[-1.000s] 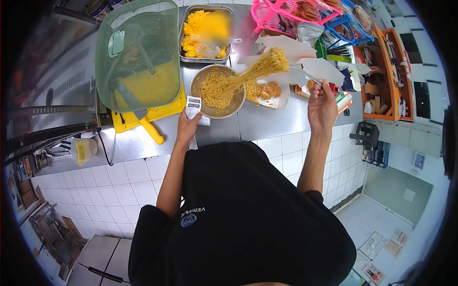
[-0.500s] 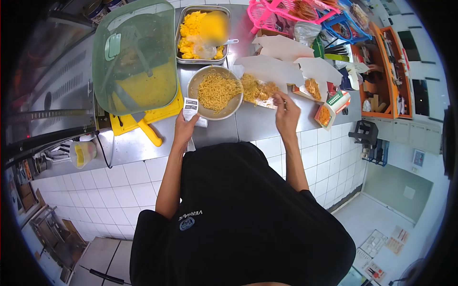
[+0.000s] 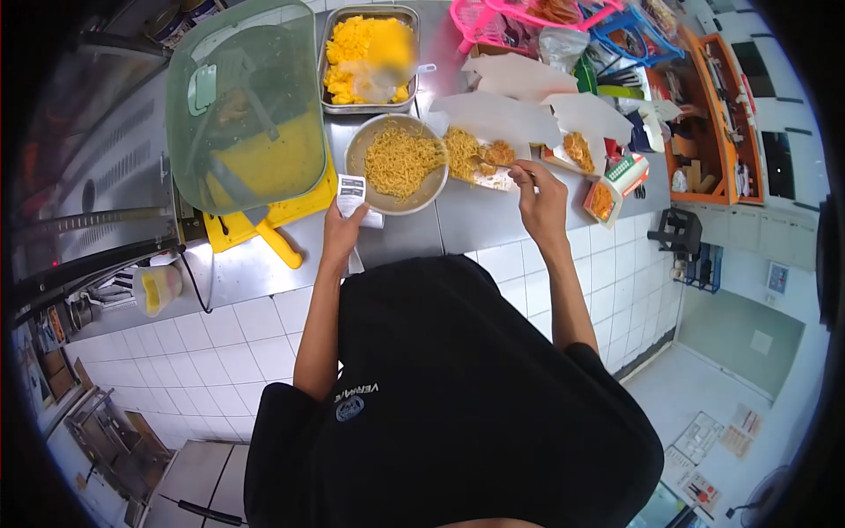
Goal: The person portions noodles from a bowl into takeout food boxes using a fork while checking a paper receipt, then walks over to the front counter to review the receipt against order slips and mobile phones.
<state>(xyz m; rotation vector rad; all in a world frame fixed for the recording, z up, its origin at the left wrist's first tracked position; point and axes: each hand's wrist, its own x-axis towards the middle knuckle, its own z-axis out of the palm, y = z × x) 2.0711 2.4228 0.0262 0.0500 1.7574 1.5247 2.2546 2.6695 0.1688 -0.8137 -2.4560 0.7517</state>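
Observation:
My right hand is closed on the handle of a fork, whose head touches the noodles in a paper-lined box. Noodles lie on that box's left side, with a fried piece on its right. Just left stands a round bowl of noodles. My left hand is at the bowl's lower left edge, fingers closed round a printed paper slip; whether it also grips the bowl is hidden.
A green lidded tub stands left on a yellow board, beside a yellow-handled knife. Behind the bowl is a metal tray of yellow food. More food boxes stand right, below pink and blue baskets.
My right hand has come down and left with the fork. The noodles that hung raised from it above the bowl and box now lie in the box. My left hand has barely moved.

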